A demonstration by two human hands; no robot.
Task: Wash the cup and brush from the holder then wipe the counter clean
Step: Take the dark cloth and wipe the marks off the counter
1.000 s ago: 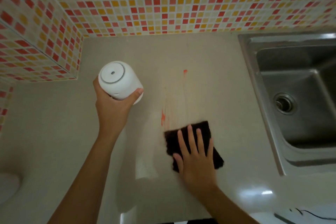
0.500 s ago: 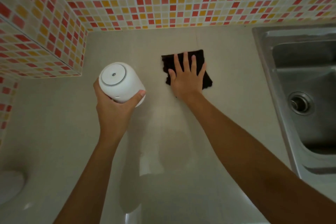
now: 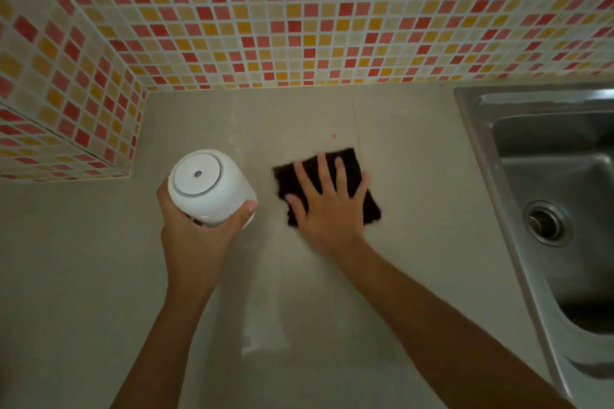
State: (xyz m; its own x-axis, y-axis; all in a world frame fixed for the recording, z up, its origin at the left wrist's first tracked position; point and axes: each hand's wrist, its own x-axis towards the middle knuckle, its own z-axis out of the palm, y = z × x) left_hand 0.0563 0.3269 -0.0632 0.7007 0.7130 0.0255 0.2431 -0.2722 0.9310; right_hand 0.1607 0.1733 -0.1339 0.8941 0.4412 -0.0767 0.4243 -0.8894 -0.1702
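Counter (image 3: 415,176): beige, matte, fills the lower and middle view; a pale glossy patch sits on it between the two forearms, near the bottom edge. Left hand (image 3: 196,242) is raised above the counter's left half, fingers and thumb curled round a white holder (image 3: 209,188); the holder is turned so a flat round end with a small dark centre hole faces the camera; whether that end is its base or its top I cannot tell. Right hand (image 3: 327,202) lies flat, fingers straight and spread, palm pressing a dark cloth (image 3: 372,206) onto the counter just right of the holder; hand and cloth edges are blurred. The cloth is roughly square, its corners showing past the fingers on all sides. Just beyond the cloth's far edge a small red speck (image 3: 334,136) marks the counter; a faint thin line runs from near it toward the wall. Steel sink (image 3: 481,156) is set into the counter at the right, well apart from the cloth; its drain (image 3: 545,224) shows in the basin floor. Farthest: mosaic tile wall (image 3: 299,16) in red, orange and cream, wrapping a corner at the left.
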